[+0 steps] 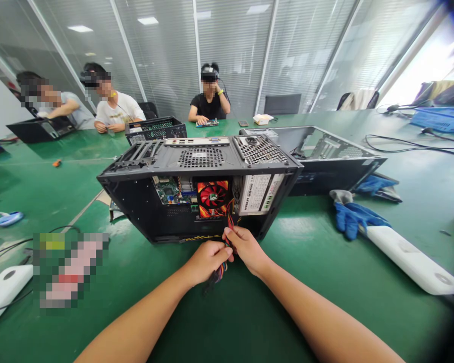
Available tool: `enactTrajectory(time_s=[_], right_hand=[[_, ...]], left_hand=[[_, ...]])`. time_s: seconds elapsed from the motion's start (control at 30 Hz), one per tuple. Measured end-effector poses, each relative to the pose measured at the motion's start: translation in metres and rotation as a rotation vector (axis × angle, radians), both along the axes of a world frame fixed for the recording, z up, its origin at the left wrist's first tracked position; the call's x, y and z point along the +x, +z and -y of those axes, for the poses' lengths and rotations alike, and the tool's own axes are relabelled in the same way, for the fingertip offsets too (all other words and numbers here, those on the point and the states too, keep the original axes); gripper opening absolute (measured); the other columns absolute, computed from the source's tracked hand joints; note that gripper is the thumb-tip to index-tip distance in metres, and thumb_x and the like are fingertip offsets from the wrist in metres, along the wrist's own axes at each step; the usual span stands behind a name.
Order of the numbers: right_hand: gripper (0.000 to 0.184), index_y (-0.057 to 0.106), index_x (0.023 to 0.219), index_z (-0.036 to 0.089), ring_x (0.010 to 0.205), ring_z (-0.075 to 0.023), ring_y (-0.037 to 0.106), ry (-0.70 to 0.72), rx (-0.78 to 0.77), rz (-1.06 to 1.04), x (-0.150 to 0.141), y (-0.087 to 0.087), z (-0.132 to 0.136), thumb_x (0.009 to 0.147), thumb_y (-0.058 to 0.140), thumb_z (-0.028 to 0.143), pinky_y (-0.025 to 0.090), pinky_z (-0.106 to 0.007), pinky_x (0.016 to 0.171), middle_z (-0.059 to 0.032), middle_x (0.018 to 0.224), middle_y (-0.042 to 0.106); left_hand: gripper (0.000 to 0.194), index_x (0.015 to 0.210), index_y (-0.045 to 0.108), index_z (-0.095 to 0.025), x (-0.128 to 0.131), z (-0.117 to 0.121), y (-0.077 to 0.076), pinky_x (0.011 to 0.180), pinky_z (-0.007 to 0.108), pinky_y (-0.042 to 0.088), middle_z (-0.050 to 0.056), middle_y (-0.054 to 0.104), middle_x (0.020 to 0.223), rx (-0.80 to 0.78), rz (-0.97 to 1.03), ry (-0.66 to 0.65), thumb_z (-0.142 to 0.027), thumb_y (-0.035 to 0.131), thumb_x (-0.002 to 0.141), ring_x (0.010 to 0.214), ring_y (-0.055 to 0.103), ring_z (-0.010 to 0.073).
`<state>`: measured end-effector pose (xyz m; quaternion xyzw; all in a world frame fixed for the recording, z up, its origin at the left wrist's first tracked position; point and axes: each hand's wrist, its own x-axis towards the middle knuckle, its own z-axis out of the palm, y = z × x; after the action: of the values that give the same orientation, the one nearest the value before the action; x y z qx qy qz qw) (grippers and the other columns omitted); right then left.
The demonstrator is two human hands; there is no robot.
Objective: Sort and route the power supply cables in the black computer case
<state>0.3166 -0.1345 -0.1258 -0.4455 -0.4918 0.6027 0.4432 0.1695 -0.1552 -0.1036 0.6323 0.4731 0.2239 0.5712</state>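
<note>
A black computer case (132,201) lies with its open side toward me and its rear panel facing up. Inside it show a circuit board (170,189), a red-and-black fan (213,195) and a silver power supply (255,194). A bundle of coloured power cables (222,271) runs out of the case beside the power supply. My left hand (211,258) is closed around the bundle, its loose end hanging below. Just above and to the right, my right hand (245,247) pinches the same cables. Both hands are in front of the case, close together; some fingertips are hidden.
Behind on the right stands another open case (336,171). Blue-and-grey gloves (353,214) and a white elongated device (412,257) lie to the right. Black cords (412,143) cross the green table (302,302). Three people sit across it, one with a circuit board (207,123).
</note>
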Motion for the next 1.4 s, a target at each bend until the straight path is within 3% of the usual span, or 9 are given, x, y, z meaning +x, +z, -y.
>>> enactTrajectory(time_s=[0.1, 0.2, 0.6, 0.93, 1.2, 1.27, 1.4], right_hand=[[0.041, 0.056, 0.07, 0.017, 0.044, -0.0084, 0.04, -0.029, 0.009, -0.001, -0.0002, 0.0023, 0.0003, 0.08, 0.06, 0.057, 0.032, -0.022, 0.041, 0.0056, 0.053, 0.044], [0.041, 0.057, 0.069, 0.017, 0.048, -0.0085, 0.039, -0.044, 0.023, 0.016, 0.0, 0.0028, 0.0001, 0.08, 0.061, 0.056, 0.031, -0.022, 0.042, 0.0046, 0.056, 0.043], [0.043, 0.056, 0.072, 0.017, 0.045, -0.0089, 0.038, -0.029, -0.021, 0.017, -0.0007, 0.0024, 0.0009, 0.077, 0.061, 0.06, 0.033, -0.023, 0.043, 0.0071, 0.051, 0.039], [0.042, 0.059, 0.07, 0.016, 0.05, -0.0087, 0.035, -0.041, 0.054, 0.049, 0.0009, 0.0, -0.0015, 0.081, 0.059, 0.056, 0.029, -0.023, 0.046, 0.0048, 0.056, 0.042], [0.043, 0.057, 0.073, 0.017, 0.043, -0.0101, 0.042, 0.007, 0.006, 0.018, 0.0, 0.0017, -0.0003, 0.081, 0.057, 0.059, 0.031, -0.023, 0.044, 0.0054, 0.048, 0.044], [0.043, 0.057, 0.073, 0.017, 0.044, -0.0094, 0.04, -0.004, 0.011, 0.021, 0.0002, 0.0018, -0.0005, 0.081, 0.058, 0.059, 0.03, -0.022, 0.044, 0.0055, 0.049, 0.044], [0.044, 0.059, 0.071, 0.016, 0.05, -0.0091, 0.038, -0.037, 0.037, 0.041, 0.0006, 0.0019, -0.0009, 0.079, 0.06, 0.059, 0.03, -0.023, 0.046, 0.0042, 0.056, 0.044]], left_hand=[[0.03, 0.073, 0.064, -0.014, 0.003, 0.0007, 0.0004, 0.057, 0.023, 0.036, 0.0, 0.057, 0.057, 0.292, -0.188, 0.005, -0.033, 0.048, 0.09, 0.055, 0.054, 0.0131], [0.03, 0.07, 0.063, -0.015, 0.0041, 0.0016, 0.0023, 0.057, 0.023, 0.034, 0.0, 0.057, 0.056, 0.392, -0.262, -0.012, -0.028, 0.046, 0.091, 0.055, 0.053, 0.0136], [0.03, 0.074, 0.064, -0.014, 0.002, -0.0026, -0.0036, 0.058, 0.022, 0.04, 0.001, 0.063, 0.061, 0.262, -0.177, -0.021, -0.031, 0.045, 0.09, 0.059, 0.059, 0.0146], [0.032, 0.062, 0.055, -0.016, 0.0064, 0.0059, 0.0003, 0.057, 0.024, 0.033, 0.0, 0.055, 0.054, 0.522, -0.31, 0.029, -0.025, 0.046, 0.091, 0.054, 0.051, 0.0124], [0.035, 0.077, 0.066, -0.012, 0.0037, 0.0004, -0.0048, 0.05, 0.021, 0.035, -0.001, 0.056, 0.052, 0.17, -0.048, 0.034, -0.036, 0.044, 0.091, 0.045, 0.049, 0.0107], [0.034, 0.075, 0.065, -0.013, 0.0034, 0.0006, -0.005, 0.05, 0.021, 0.034, -0.002, 0.055, 0.052, 0.208, -0.071, 0.037, -0.035, 0.045, 0.091, 0.046, 0.049, 0.0106], [0.033, 0.061, 0.058, -0.015, 0.0045, 0.0034, -0.0036, 0.051, 0.022, 0.03, -0.003, 0.05, 0.048, 0.441, -0.245, 0.053, -0.028, 0.047, 0.09, 0.047, 0.047, 0.01]])
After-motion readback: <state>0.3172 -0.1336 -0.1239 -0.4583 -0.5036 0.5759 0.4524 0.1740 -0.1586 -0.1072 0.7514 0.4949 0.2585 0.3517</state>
